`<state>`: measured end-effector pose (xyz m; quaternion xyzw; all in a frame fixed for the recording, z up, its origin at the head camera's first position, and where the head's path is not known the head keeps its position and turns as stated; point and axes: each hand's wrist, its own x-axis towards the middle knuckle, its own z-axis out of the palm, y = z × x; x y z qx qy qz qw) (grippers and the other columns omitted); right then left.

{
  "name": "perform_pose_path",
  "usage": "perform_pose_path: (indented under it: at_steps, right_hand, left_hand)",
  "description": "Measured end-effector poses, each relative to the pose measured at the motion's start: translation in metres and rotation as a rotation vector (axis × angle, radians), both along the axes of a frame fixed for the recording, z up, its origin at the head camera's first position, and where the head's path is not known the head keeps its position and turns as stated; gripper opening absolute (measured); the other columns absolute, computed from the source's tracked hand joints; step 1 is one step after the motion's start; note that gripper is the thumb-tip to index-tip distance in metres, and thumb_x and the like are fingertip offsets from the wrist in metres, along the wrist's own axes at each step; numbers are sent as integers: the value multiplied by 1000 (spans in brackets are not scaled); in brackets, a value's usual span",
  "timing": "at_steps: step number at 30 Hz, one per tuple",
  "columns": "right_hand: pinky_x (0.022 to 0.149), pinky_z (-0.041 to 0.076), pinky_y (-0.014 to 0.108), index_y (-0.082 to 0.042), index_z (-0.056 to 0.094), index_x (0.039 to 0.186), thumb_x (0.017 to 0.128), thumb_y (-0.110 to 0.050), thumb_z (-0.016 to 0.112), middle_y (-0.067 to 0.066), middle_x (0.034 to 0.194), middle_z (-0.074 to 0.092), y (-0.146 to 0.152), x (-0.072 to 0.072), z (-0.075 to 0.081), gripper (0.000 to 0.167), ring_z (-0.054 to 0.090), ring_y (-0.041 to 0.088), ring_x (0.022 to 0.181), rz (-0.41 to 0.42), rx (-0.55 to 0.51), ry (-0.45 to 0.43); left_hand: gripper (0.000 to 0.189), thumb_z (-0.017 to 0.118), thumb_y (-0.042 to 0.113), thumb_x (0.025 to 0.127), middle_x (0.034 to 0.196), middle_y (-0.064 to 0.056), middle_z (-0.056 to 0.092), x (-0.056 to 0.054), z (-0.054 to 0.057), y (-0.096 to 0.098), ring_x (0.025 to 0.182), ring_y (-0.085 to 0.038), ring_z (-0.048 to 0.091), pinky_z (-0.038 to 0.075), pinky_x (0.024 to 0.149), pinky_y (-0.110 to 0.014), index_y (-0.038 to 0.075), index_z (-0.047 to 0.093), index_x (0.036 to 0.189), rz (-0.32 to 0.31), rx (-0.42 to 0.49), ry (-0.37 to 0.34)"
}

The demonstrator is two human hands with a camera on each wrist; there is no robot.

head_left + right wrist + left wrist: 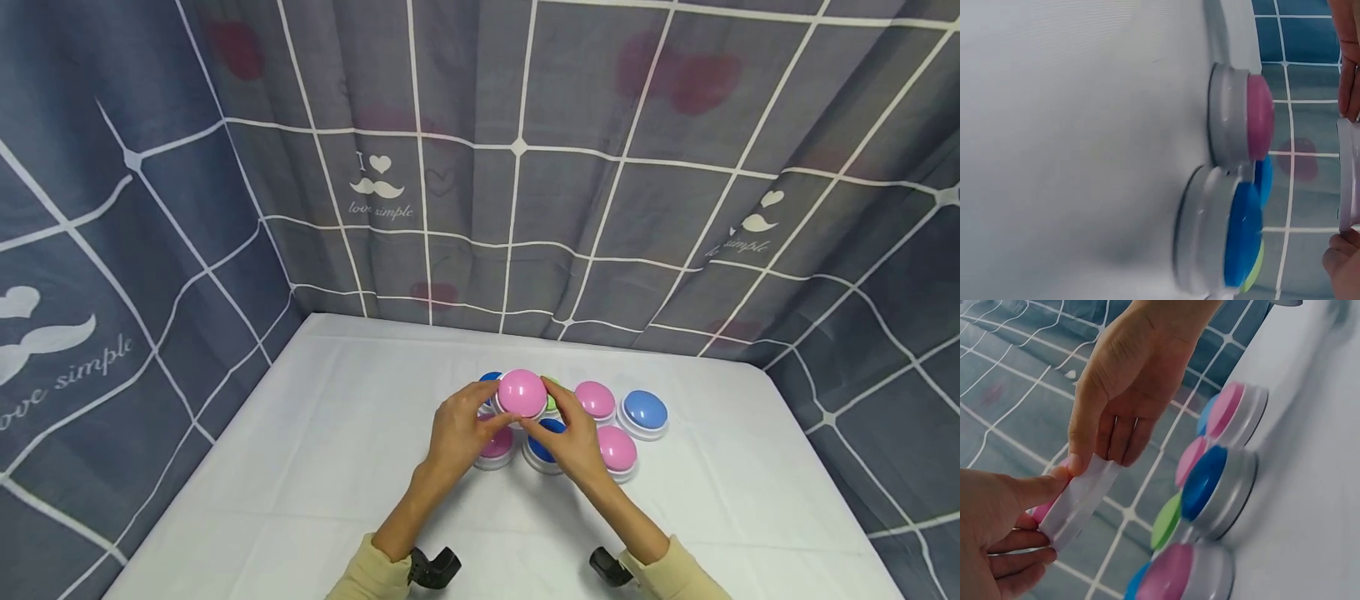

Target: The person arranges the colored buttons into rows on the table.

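A round push button with a pink dome and white base is held up above the white table, pinched between both hands. My left hand grips its left side, thumb at the front; my right hand grips its right side the same way. The left wrist view shows the white base tilted and apart from the other buttons. Beneath and around the hands stand a pink button, a dark blue button, and another pink button. A green button is mostly hidden behind the right hand.
Farther back stand a pink button, a light blue button and a partly hidden blue button. The white-covered table meets a dark grid-patterned curtain at its back and sides. Black wrist devices hang at both sleeves.
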<state>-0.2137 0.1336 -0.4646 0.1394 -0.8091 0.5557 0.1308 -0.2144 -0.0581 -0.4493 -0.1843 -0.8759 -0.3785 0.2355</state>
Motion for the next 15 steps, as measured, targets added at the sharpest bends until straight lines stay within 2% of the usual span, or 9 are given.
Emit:
perform_pose_path:
  at_steps: [4,8,9,11,15]
  right_hand:
    - [108,37,47,-8,56,139,79,-16,85,13,139,56,11,12,1,67,48,32,132,-33,18,-19]
    - [106,38,33,-4,56,138,78,-11,85,15,137,56,25,23,-1,67,50,34,130,-75,26,-22]
    - [105,38,28,-5,57,138,78,-12,85,14,137,57,30,23,-6,67,50,33,130,-83,23,-19]
    - [103,36,20,-5,57,138,78,-11,85,14,137,57,39,28,-7,66,50,33,130,-95,17,-10]
    - [101,35,14,-5,57,137,77,-7,85,14,136,57,54,38,-9,66,50,29,129,-115,0,10]
  left_hand:
    - [51,84,31,77,119,-10,70,5,-5,11,114,-25,64,51,95,-40,4,71,119,-31,4,3]
    - [51,84,33,78,117,-9,70,9,-10,26,112,-23,65,52,94,-38,5,71,118,-59,1,32]
    - [51,84,33,78,117,-9,71,10,-11,30,112,-23,65,52,94,-38,5,71,118,-66,0,39]
    - [51,84,34,78,117,-8,70,13,-11,39,112,-22,65,52,94,-36,5,71,118,-80,0,31]
    - [52,83,36,79,118,-6,70,19,-14,54,113,-19,64,51,95,-33,6,70,119,-94,-10,36]
